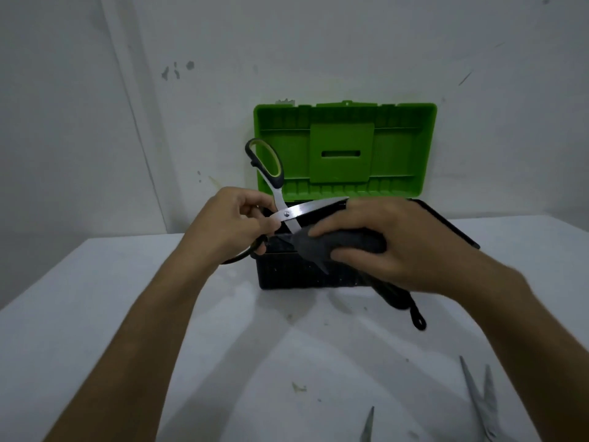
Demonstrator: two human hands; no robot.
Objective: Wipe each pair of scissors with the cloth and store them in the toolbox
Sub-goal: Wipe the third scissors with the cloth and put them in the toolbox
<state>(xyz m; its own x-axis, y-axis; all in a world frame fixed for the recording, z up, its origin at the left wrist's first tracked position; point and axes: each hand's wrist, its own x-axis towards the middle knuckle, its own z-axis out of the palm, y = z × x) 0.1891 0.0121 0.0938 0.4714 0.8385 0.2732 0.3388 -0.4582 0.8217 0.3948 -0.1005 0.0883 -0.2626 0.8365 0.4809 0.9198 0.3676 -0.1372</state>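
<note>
Toolbox [318,275] on white table [95,314]

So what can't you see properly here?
Head view:
- One blade of the held scissors: tip wrapped in the cloth under the right hand.
- Toolbox inside: dark, hands in front.
- Two more scissors: handles cut off at the bottom edge.

Three scissors: one open pair [280,199] held, two [481,400] [367,425] on desk [95,314]. One cloth [338,247]. One toolbox [344,193]. Two hands [229,221] [385,247].
</note>
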